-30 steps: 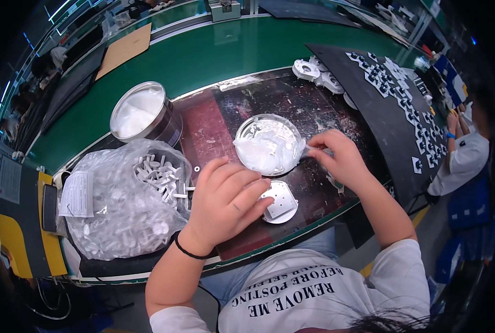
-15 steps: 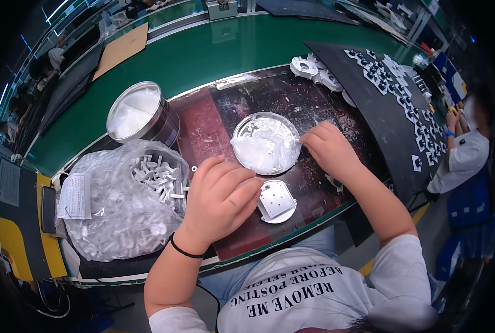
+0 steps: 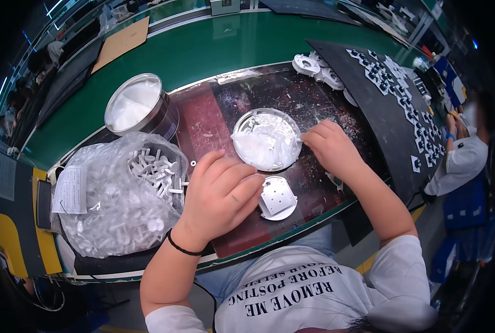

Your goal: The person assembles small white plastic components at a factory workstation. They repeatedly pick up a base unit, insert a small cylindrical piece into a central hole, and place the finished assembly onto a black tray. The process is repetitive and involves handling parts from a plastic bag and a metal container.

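My left hand (image 3: 220, 194) is closed, fingertips together, over the left edge of a round silver-white plate-like part (image 3: 279, 200) with small holes. Whatever those fingers grip is hidden or too small to name. At the right rim of a shallow round dish (image 3: 283, 119), my right hand (image 3: 332, 149) pinches with thumb and forefinger; a tiny pale bit shows at the tips, its kind unclear. White grease-like paste (image 3: 261, 149) and a crumpled clear film lie in the dish.
Left of my hands sits a clear plastic bag (image 3: 109, 222) of white plastic pieces (image 3: 154, 172). Behind it stands an open tin (image 3: 167, 119) of white paste. White castings (image 3: 317, 69) and a black board (image 3: 369, 105) with many small parts are at the right. A person (image 3: 464, 147) works beyond.
The whole view has shifted slightly. Both hands keep nearly the same closed poses beside the dish and the plate-like part.
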A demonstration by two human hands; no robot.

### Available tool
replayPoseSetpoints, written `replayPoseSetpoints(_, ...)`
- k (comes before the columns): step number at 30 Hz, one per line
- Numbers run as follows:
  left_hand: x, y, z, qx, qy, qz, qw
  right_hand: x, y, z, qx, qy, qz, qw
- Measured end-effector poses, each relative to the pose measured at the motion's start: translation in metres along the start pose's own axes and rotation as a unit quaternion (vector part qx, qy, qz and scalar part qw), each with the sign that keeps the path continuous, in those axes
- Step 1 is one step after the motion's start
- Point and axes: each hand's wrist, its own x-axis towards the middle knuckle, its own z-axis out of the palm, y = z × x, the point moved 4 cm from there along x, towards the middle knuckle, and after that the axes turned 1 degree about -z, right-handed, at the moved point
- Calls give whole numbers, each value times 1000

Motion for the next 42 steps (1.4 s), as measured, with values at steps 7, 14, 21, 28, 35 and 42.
replayPoseSetpoints(7, -3, -3, 1, -2, -7, 4, 1000, -7, -1, -9, 173, 29, 164, 971)
replayPoseSetpoints(14, -3, -4, 4, -32, -25, 1, 999, -30, -16, -7, 600, -10, 315, 736)
replayPoseSetpoints(21, -3, -7, 6, -150, -48, -40, 987, -24, -51, -9, 676, 26, 291, 676)
replayPoseSetpoints(28, -14, -5, 20, -173, -68, -53, 981, -10, -70, 6, 500, 26, 194, 844)
replayPoseSetpoints(35, -14, 0, 23, -143, -92, -50, 984, -8, -73, 12, 442, 31, 179, 878)
replayPoseSetpoints(42, -16, 0, 25, -152, -118, -70, 979, -7, -75, 11, 444, 37, 197, 873)
